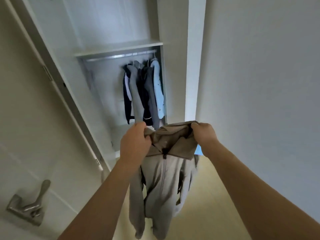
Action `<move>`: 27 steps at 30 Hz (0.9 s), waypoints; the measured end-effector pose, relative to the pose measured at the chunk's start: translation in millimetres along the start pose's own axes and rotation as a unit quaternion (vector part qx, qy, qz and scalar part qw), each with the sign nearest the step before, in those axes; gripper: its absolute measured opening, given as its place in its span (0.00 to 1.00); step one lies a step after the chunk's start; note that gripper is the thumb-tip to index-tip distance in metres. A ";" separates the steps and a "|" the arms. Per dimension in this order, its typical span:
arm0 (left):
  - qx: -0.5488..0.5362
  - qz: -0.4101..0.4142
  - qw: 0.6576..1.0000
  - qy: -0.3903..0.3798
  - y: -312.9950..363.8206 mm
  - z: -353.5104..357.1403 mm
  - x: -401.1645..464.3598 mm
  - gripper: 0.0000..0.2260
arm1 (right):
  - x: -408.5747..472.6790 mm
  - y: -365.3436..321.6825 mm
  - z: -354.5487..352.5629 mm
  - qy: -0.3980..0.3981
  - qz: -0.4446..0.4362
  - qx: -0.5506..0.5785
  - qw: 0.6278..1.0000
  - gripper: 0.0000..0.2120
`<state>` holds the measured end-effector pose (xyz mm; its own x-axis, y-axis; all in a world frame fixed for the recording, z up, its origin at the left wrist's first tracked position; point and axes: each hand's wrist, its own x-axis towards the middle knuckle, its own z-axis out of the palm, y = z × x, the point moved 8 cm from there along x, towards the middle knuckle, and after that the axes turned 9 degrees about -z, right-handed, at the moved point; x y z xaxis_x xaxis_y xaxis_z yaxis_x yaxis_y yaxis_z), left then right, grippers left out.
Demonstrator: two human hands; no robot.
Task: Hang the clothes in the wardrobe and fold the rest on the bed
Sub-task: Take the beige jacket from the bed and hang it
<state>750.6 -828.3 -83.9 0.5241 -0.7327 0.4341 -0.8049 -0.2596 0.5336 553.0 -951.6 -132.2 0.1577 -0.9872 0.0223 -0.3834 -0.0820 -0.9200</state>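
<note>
- Here we hold a beige jacket [166, 170] up by its hood, left hand [134, 142] and right hand [205, 137] each gripping a bunched edge; its long axis hangs straight down between our arms.
- Ahead and above, the wardrobe [119, 49] stands open; the rail [121, 56] lies beyond both hands, hung clothes [143, 94] crowding its right end; we judge the left hand nearer the bare stretch.

Door [26, 118], pale, at left, bearing metal lever handle [29, 203]; plain white wall [259, 84] at right; pale yellowish floor [207, 196] below.
</note>
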 end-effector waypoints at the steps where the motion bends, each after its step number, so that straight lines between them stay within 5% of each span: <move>1: 0.019 -0.004 1.000 0.006 -7.7 0.3 12.0 0.09 | 14.5 -7.0 10.4 -0.005 -0.005 0.002 1.000 0.13; 8: -0.079 -0.187 0.979 0.009 -84.5 38.0 106.9 0.10 | 121.2 -37.2 92.6 -0.036 -0.036 -0.101 0.994 0.09; 15: -0.162 -0.230 0.958 -0.044 -144.3 109.2 214.8 0.13 | 244.1 -54.1 185.0 -0.107 -0.137 -0.253 0.952 0.09; 21: -0.173 -0.249 0.951 -0.059 -192.0 155.1 322.0 0.10 | 352.3 -63.7 254.9 -0.236 -0.090 -0.376 0.891 0.07; 27: -0.155 -0.236 0.957 -0.075 -206.9 200.6 412.8 0.09 | 437.6 -52.1 295.8 -0.364 0.061 -0.300 0.880 0.11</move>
<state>1077.7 -1203.2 -160.7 0.7443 -0.6679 -0.0035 -0.3561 -0.4012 0.8439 911.1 -1339.0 -190.3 0.5393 -0.6621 -0.5204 -0.8147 -0.2537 -0.5214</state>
